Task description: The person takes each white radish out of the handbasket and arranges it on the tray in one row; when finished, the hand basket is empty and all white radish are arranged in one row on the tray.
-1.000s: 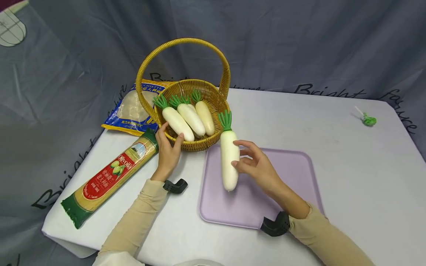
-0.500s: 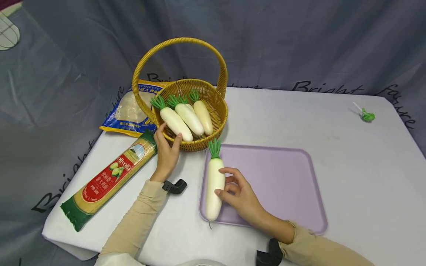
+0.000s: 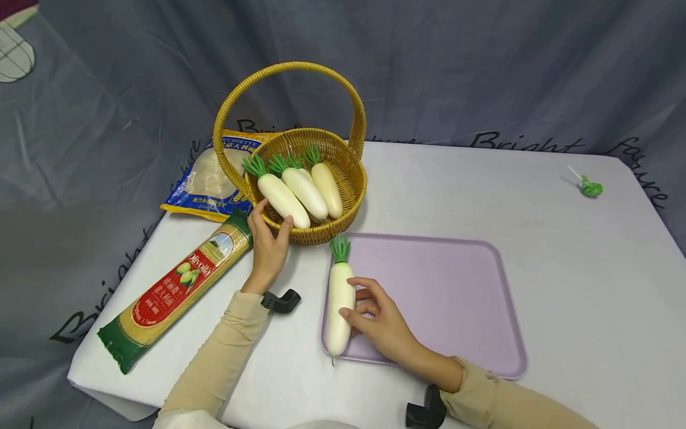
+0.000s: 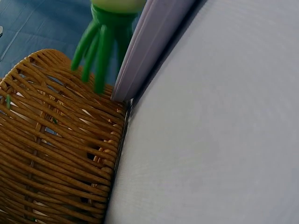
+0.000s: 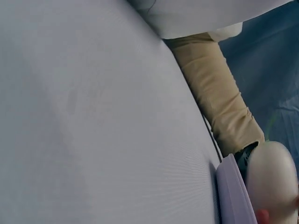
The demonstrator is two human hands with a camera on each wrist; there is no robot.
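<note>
My right hand pinches a white radish with green leaves between thumb and fingers, over the left edge of the lilac tray. Its leaves point away from me, toward the basket. In the right wrist view the root end of the radish shows close beside the tray's rim. My left hand holds the near left rim of the wicker basket, thumb and fingers spread along it. Inside the basket several white radishes lie side by side, leaves to the back. The left wrist view shows the basket's woven side and green leaves.
A long pack of spaghetti lies left of my left forearm. Behind it a blue and yellow pasta bag rests partly behind the basket. A green-wrapped lollipop lies at the far right. The basket's tall handle arches over it.
My right hand has brought the radish toward me and to the left, down at the tray's left edge. The left hand stays at the basket rim.
</note>
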